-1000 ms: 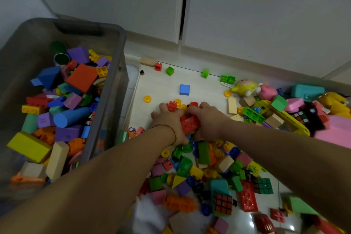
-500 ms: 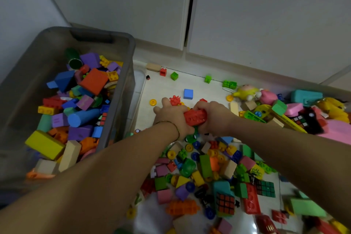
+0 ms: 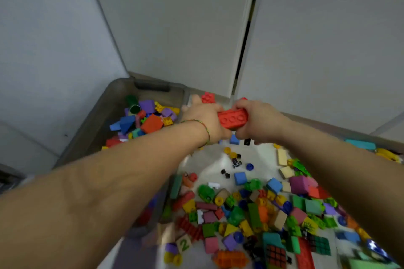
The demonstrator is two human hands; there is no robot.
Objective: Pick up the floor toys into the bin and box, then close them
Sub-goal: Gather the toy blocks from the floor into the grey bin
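Observation:
Both hands are raised above the floor, cupped together around a bunch of red toy bricks [image 3: 233, 119]. My left hand [image 3: 202, 119] grips the left end, with another red brick [image 3: 207, 97] poking up above its fingers. My right hand [image 3: 255, 121] grips the right end of the long red brick. The hands hover beside the right rim of the grey translucent bin [image 3: 153, 86], which holds several coloured foam blocks and bricks. Below the hands, many loose toys [image 3: 251, 214] lie scattered on the floor.
White cabinet doors [image 3: 196, 28] rise right behind the bin and the hands. Puzzle cubes [image 3: 276, 255] and an orange brick [image 3: 230, 259] lie near the bottom edge. Small black pieces and a blue cube [image 3: 240, 178] sit on a barer patch of floor under the hands.
Both hands have lifted the red bricks off the floor and carried them up and left toward the bin's rim. The camera has tilted up, showing more cabinet.

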